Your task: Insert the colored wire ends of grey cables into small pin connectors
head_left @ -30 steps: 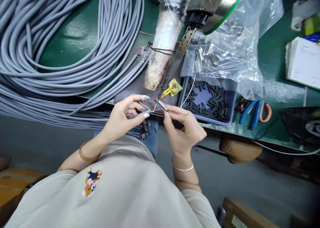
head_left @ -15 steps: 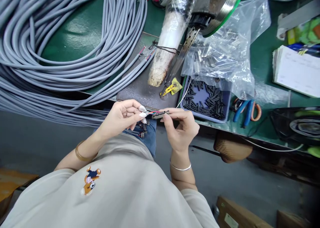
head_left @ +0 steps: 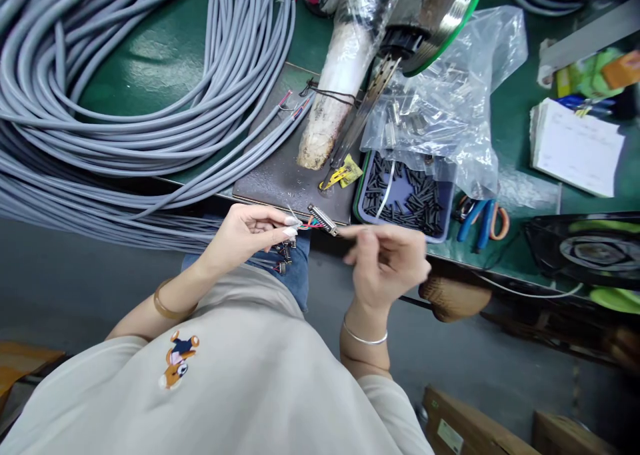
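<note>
My left hand (head_left: 255, 230) pinches thin coloured wires (head_left: 311, 223) between thumb and fingertips, just in front of the bench edge. At the end of these wires a metal connector (head_left: 324, 220) sticks out to the right, tilted. Beside it on the right is my right hand (head_left: 389, 262), blurred by motion, its index finger stretched toward the connector's end and the other fingers curled. Whether that fingertip touches the connector cannot be made out. More small wired connectors (head_left: 283, 258) lie on my lap, below my left hand.
Grey cables (head_left: 200, 135) cover the bench's left side. A soldering iron tip (head_left: 327, 178) and a wrapped white tube (head_left: 327, 115) point toward me. Farther right are a purple tray (head_left: 447, 232) of black pieces, a plastic bag (head_left: 450, 108), blue-handled pliers (head_left: 477, 222) and a paper pad (head_left: 575, 148).
My right hand has let go of the connector and moved right, its index finger now extended. The connector, still joined to the wires in my left hand, has turned to slant down to the right.
</note>
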A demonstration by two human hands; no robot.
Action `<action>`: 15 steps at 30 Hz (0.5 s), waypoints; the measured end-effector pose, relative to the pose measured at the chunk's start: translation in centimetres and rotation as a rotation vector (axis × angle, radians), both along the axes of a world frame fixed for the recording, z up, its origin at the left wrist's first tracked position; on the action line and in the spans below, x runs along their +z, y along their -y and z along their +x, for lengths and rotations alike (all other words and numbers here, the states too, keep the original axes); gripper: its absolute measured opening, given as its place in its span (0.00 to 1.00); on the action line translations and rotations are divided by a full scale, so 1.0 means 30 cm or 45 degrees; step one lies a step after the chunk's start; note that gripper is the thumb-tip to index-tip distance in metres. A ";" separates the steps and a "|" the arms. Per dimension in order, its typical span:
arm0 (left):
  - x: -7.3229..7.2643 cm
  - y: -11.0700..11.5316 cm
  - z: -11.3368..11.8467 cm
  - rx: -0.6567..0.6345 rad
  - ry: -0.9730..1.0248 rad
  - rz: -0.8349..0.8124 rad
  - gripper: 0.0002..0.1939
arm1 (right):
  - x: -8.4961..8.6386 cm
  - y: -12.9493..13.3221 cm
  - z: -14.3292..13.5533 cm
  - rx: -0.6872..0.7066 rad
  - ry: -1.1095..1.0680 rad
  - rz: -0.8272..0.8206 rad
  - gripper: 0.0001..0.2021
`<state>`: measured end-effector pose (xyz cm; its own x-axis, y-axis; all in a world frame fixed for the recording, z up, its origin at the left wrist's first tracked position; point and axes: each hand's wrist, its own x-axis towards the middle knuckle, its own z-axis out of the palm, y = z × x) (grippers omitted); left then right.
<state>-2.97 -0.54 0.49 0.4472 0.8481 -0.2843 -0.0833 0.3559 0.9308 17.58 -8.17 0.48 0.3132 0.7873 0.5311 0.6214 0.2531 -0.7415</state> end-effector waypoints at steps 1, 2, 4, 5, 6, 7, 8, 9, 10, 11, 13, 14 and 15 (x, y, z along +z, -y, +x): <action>-0.004 0.004 0.004 -0.004 -0.017 0.056 0.09 | 0.016 0.006 0.002 -0.079 0.051 0.072 0.01; -0.006 0.008 0.007 -0.027 -0.038 0.124 0.08 | 0.035 0.008 0.001 -0.117 0.127 0.105 0.02; -0.008 0.014 0.011 -0.115 -0.084 0.279 0.07 | 0.071 0.003 -0.008 -0.028 0.320 -0.049 0.03; -0.008 0.016 0.012 -0.172 -0.111 0.352 0.07 | 0.086 -0.004 -0.016 0.074 0.410 -0.169 0.03; -0.008 0.018 0.011 -0.222 -0.138 0.413 0.07 | 0.095 -0.014 -0.025 0.181 0.472 -0.269 0.05; -0.008 0.019 0.009 -0.257 -0.161 0.453 0.07 | 0.101 -0.025 -0.033 0.286 0.512 -0.341 0.06; -0.008 0.019 0.006 -0.281 -0.174 0.467 0.07 | 0.103 -0.034 -0.039 0.370 0.529 -0.387 0.05; -0.009 0.020 0.002 -0.281 -0.176 0.454 0.06 | 0.102 -0.041 -0.043 0.434 0.522 -0.415 0.05; -0.010 0.020 -0.003 -0.277 -0.158 0.410 0.06 | 0.103 -0.044 -0.042 0.485 0.495 -0.427 0.07; -0.011 0.020 -0.009 -0.273 -0.126 0.348 0.07 | 0.105 -0.043 -0.038 0.525 0.458 -0.426 0.08; -0.012 0.016 -0.023 -0.275 -0.051 0.245 0.09 | 0.119 -0.028 -0.016 0.560 0.366 -0.414 0.09; -0.011 0.011 -0.030 -0.283 -0.024 0.221 0.08 | 0.129 -0.018 0.003 0.523 0.322 -0.403 0.10; -0.008 0.005 -0.037 -0.299 -0.004 0.213 0.07 | 0.140 -0.009 0.027 0.438 0.291 -0.398 0.11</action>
<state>-4.07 -0.70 0.24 0.6363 0.7566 -0.1509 -0.0136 0.2065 0.9784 18.39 -7.90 4.68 -0.0883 0.9564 0.2786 0.6961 0.2593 -0.6695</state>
